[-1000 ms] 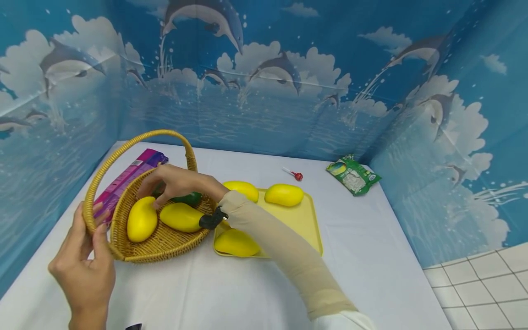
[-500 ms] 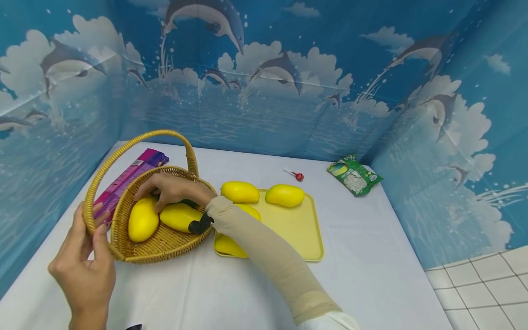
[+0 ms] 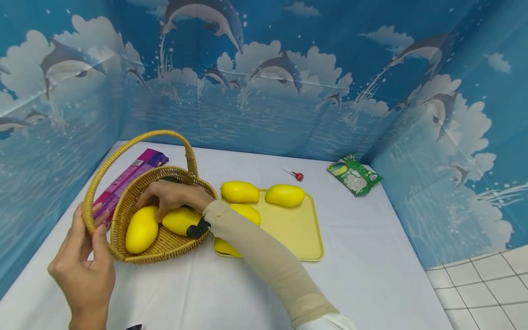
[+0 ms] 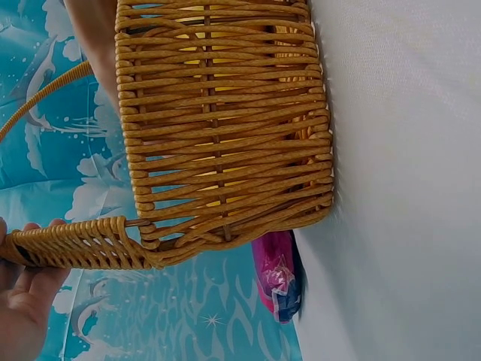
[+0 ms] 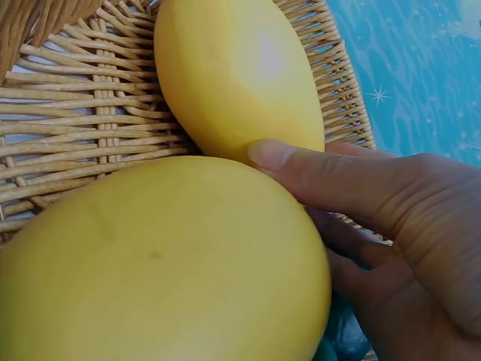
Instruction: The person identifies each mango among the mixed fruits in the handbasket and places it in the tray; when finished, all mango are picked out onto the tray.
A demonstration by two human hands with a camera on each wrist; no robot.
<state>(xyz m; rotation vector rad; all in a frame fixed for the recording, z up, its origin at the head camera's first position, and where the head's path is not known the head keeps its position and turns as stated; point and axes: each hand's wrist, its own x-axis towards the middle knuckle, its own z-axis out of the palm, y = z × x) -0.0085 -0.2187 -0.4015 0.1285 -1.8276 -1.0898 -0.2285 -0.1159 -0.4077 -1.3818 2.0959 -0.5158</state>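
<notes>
My left hand (image 3: 84,263) grips the lower end of the wicker basket's (image 3: 161,254) arched handle at the left of the table, and this hold also shows in the left wrist view. My right hand (image 3: 165,197) reaches down into the basket. Its thumb presses one end of a yellow mango (image 5: 240,75), with the fingers round the far side, partly hidden. That mango lies along the basket's left side. A second mango (image 5: 165,256) rests close beside it, under the right wrist. Something dark green (image 5: 347,331) sits mostly hidden beneath the hand.
Right of the basket, a yellow tray (image 3: 294,233) carries several mangoes, partly covered by the right sleeve. A purple packet (image 3: 128,176) lies behind the basket. Farther back are a red lollipop (image 3: 298,175) and a green packet (image 3: 354,175). Dolphin-print curtains surround the table.
The left mango in the basket has shifted toward the front, and the right hand has moved lower with it. The right forearm has swung slightly left. The left hand stays on the handle.
</notes>
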